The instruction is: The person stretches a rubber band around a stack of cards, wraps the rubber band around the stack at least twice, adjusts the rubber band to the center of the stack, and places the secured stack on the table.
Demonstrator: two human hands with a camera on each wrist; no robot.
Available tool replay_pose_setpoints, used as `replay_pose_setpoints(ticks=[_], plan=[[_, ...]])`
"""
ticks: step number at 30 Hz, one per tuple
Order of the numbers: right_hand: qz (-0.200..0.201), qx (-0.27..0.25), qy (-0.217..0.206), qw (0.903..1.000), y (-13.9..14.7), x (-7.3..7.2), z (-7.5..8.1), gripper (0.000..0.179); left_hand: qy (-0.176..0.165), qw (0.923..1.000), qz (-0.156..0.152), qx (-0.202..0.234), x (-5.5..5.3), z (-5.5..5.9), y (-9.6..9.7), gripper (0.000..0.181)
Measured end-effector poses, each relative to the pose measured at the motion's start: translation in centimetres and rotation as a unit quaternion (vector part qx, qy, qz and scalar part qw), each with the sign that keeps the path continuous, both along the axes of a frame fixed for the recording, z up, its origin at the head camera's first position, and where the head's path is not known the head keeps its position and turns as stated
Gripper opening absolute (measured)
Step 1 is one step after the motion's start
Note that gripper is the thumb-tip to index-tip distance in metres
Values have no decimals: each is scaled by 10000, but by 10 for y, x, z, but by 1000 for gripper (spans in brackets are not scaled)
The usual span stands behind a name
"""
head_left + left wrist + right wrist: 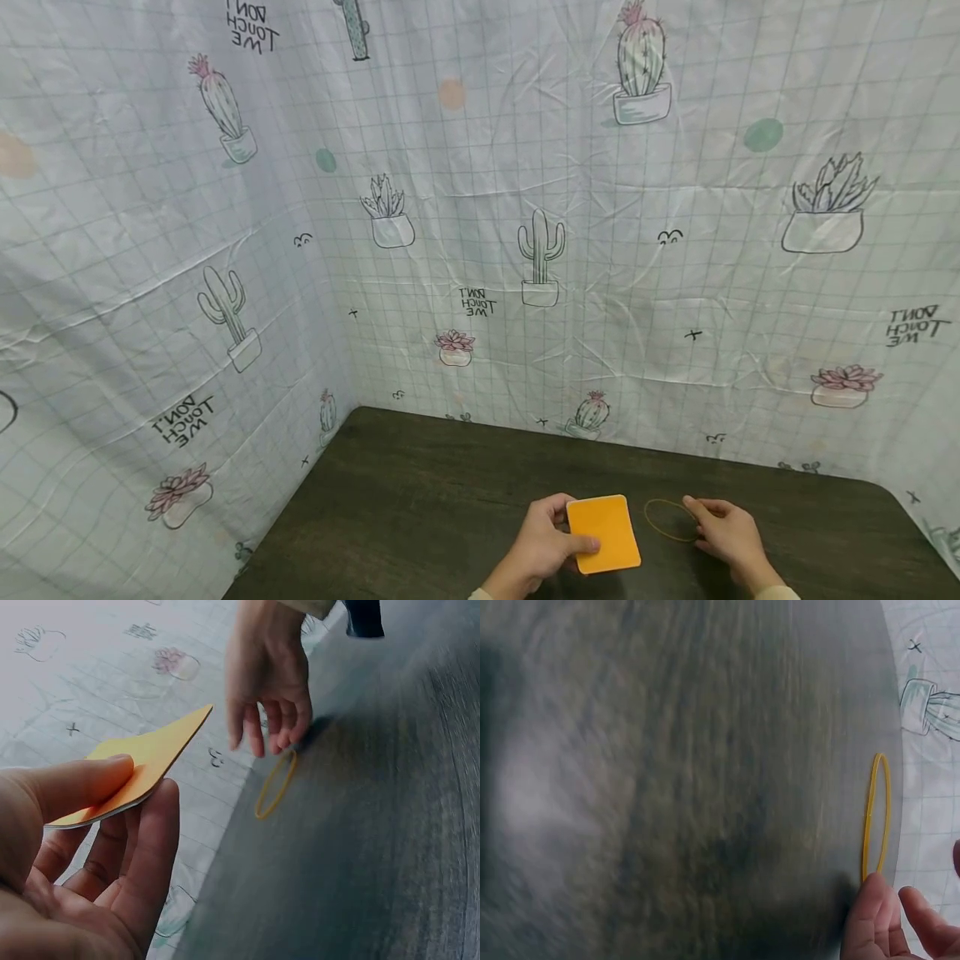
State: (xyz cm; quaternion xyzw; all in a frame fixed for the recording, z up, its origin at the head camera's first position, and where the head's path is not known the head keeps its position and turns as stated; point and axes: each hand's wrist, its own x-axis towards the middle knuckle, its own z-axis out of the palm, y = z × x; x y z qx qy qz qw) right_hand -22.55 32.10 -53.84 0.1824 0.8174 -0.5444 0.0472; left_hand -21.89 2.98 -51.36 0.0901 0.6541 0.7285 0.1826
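My left hand (543, 542) holds a thin orange card (603, 533) with rounded corners, thumb on its face and fingers behind. In the left wrist view the card (150, 769) looks slightly bent, with a pale edge underneath. To its right, my right hand (727, 532) pinches a yellow rubber band (673, 539) at one end. The band hangs out as a slack loop towards the card, apart from it. The right wrist view shows the band (868, 817) as a long narrow loop rising from the fingertips (874, 889).
Both hands are over a dark wood-grain table (420, 492) with rounded back corners. A white gridded curtain (480, 250) printed with potted cacti hangs behind the table and along its left side.
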Motion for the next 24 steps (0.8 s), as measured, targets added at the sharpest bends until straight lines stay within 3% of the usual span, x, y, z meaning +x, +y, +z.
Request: replay_pose_setpoints(ticks=[7, 16, 24], plan=[[168, 405, 7, 9990, 7, -10, -5, 77, 24, 9994, -185, 305, 4, 10, -7, 30], [360, 836, -111, 9958, 6, -17, -5, 66, 38, 9975, -421, 569, 6, 19, -6, 27], [698, 1822, 16, 9808, -2, -20, 0, 36, -3, 9985, -280, 468, 7, 20, -6, 28]])
